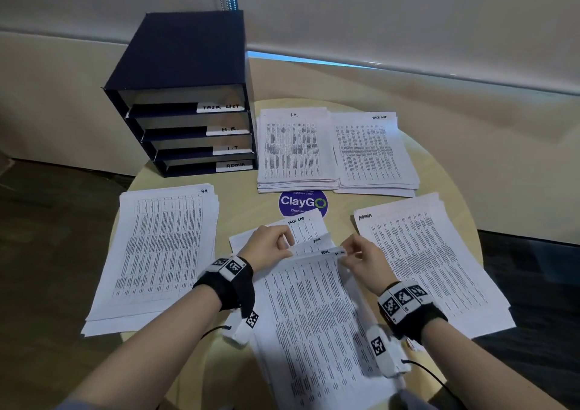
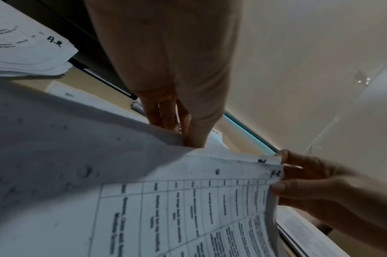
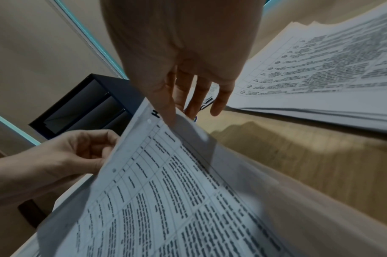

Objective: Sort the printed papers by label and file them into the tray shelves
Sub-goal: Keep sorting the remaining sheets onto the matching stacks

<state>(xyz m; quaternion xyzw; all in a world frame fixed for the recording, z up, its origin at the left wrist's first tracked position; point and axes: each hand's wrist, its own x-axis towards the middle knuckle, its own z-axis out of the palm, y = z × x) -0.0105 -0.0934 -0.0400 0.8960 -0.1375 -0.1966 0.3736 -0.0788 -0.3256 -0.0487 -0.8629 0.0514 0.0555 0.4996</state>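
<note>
At the back left edge of the round table [image 1: 439,158] stands the dark tray shelf [image 1: 188,121], its four slots marked TASK LIST, H.R., I.T. and ADMIN. Along the left edge lies the H.R. pile [image 1: 157,252], fanned and already poking past the rim; a brush from the forearm would likely slide sheets to the floor.

At the near edge, between the two arms, sits the unsorted stack [image 1: 314,309]. The left hand [image 1: 270,246] pinches the top left corner of its upper sheets, fingers curled on the paper. The right hand [image 1: 364,259] pinches the top right corner, thumb and fingers peeling leaves apart so the handwritten labels show. Several sheets are lifted together, so the main risk is two leaves clinging and one label going to the wrong pile. A hard pull could also crease a corner, or drag the stack off the near edge, which it already overhangs.

Behind the hands the I.T. pile [image 1: 295,149] and the task list pile [image 1: 370,152] touch at their sides, so sheets could mix there. By the right edge the admin pile [image 1: 430,262] sprawls loosely over the rim.
</note>
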